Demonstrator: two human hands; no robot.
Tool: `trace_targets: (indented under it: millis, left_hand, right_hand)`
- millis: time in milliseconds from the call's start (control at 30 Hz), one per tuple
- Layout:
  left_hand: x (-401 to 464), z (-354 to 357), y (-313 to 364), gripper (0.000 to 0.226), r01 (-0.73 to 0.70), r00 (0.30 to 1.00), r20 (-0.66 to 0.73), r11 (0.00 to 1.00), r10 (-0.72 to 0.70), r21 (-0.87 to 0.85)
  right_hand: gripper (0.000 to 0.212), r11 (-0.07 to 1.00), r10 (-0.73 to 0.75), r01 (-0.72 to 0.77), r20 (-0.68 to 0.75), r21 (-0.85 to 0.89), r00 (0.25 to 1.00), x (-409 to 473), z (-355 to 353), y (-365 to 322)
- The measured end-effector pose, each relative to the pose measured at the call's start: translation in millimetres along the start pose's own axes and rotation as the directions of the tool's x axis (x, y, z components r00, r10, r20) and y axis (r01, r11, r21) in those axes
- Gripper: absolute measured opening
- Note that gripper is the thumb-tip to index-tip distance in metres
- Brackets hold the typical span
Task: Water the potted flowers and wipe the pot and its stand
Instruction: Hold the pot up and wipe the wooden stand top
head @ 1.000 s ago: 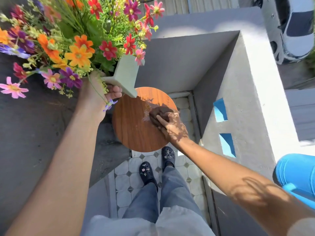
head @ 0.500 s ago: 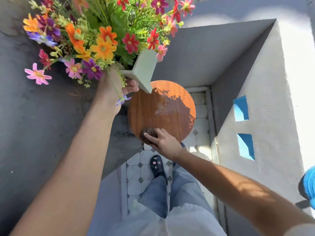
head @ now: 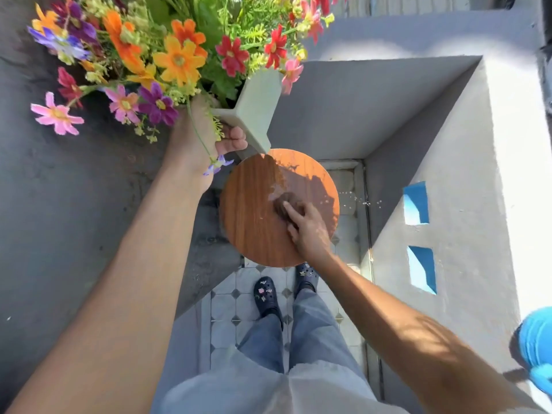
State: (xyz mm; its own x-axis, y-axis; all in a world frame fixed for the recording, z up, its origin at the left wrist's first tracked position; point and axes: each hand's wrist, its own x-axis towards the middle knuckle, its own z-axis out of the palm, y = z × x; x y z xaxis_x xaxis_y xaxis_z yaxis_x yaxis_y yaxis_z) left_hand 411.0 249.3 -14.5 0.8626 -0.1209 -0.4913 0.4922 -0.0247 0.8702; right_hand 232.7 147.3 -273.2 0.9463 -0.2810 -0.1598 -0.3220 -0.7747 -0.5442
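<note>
Outdoors, left hand (head: 209, 135): grips the flower pot (head: 254, 106), lifted off the stand (head: 254, 210).
Right hand (head: 307, 228): presses a brown cloth (head: 282, 203) onto it.

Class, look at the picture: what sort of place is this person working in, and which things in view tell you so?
Probably an outdoor balcony or terrace corner. Hard sunlight falls on the grey rendered parapet wall with its blue openings, the floor is patterned tile, and a round wooden stand for the flower pot fills the corner.
</note>
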Motion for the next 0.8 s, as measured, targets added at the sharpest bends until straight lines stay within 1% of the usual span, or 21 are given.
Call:
trace_targets:
  millis: [67,133,167,200,233,267,300,333,367,400,433,467,500,533,567,600,633,667,700,733,800]
  left_hand:
    - [3,1,2,0.034,-0.008,1.000,-0.010,1.000,0.008,0.004]
    - [8,0,4,0.032,-0.012,1.000,-0.028,1.000,0.013,0.013]
    - [11,-1,4,0.033,-0.019,0.999,-0.026,1.000,0.020,0.017]
    - [13,-1,4,0.034,-0.034,0.999,-0.015,0.999,0.034,0.025]
    - [14,-3,4,0.034,-0.051,0.999,-0.003,0.998,0.051,0.035]
    - [15,-4,4,0.033,-0.063,0.998,0.002,0.997,0.063,0.045]
    - [17,-5,4,0.031,-0.068,0.998,-0.001,0.996,0.068,0.052]
    - [18,-6,3,0.029,-0.069,0.998,-0.008,0.996,0.069,0.059]
    - [19,-6,2,0.029,-0.069,0.997,-0.013,0.996,0.070,0.063]
    - [20,-5,2,0.029,-0.069,0.997,-0.013,0.995,0.070,0.066]
    - [20,-4,1,0.030,-0.069,0.997,-0.013,0.995,0.070,0.068]
    - [22,-3,1,0.032,-0.068,0.998,-0.014,0.995,0.069,0.069]
    - [22,-3,1,0.033,-0.064,0.998,-0.016,0.996,0.066,0.070]
    - [23,-2,2,0.034,-0.060,0.998,-0.018,0.996,0.061,0.067]
    - [24,-2,3,0.034,-0.055,0.998,-0.021,0.997,0.056,0.062]
    - [26,-2,3,0.034,-0.050,0.998,-0.028,0.997,0.052,0.056]
    - [27,-2,3,0.033,-0.045,0.998,-0.038,0.998,0.047,0.050]
    - [28,-1,3,0.032,-0.043,0.998,-0.044,0.998,0.045,0.048]
    - [29,0,3,0.031,-0.045,0.998,-0.045,0.998,0.047,0.054]
    - [31,-1,3,0.030,-0.049,0.998,-0.044,0.997,0.052,0.064]
    - [34,-3,1,0.028,-0.047,0.998,-0.044,0.996,0.050,0.071]
  right_hand:
    - [0.056,0.973,-0.228,0.232,0.157,-0.006,0.961,-31,21,-13]
    - [0.051,0.897,-0.430,0.442,0.246,0.009,0.869,-44,25,-16]
    - [0.049,0.859,-0.496,0.513,0.266,0.006,0.827,-36,18,-12]
    - [0.049,0.845,-0.511,0.535,0.265,-0.020,0.818,-21,10,-7]
    - [0.049,0.870,-0.462,0.489,0.248,-0.058,0.852,1,0,0]
    - [0.050,0.922,-0.351,0.376,0.205,-0.094,0.914,27,-11,5]
    - [0.048,0.972,-0.200,0.214,0.127,-0.102,0.971,54,-21,10]
    - [0.044,0.998,-0.030,0.031,0.025,-0.046,0.999,78,-30,14]
    - [0.038,0.988,0.149,-0.145,-0.075,0.052,0.986,100,-37,18]
    - [0.032,0.952,0.290,-0.271,-0.129,0.143,0.948,115,-40,18]
    - [0.029,0.931,0.345,-0.319,-0.140,0.178,0.928,121,-41,13]
    - [0.030,0.955,0.286,-0.272,-0.125,0.116,0.950,120,-37,6]
    - [0.034,0.988,0.150,-0.148,-0.067,0.035,0.986,111,-30,-4]
    - [0.041,0.999,-0.031,0.032,0.014,-0.034,0.999,95,-20,-15]
    - [0.047,0.977,-0.204,0.210,0.111,-0.046,0.973,76,-10,-25]
    - [0.048,0.933,-0.348,0.360,0.225,-0.016,0.910,54,2,-35]
    - [0.047,0.876,-0.464,0.481,0.323,0.031,0.825,34,15,-42]
    - [0.045,0.828,-0.540,0.556,0.368,0.071,0.757,17,24,-48]
    - [0.043,0.811,-0.565,0.577,0.386,0.099,0.729,10,30,-50]
    - [0.044,0.817,-0.560,0.566,0.383,0.109,0.735,12,30,-51]
    - [0.047,0.877,-0.471,0.476,0.310,0.062,0.826,41,24,-46]
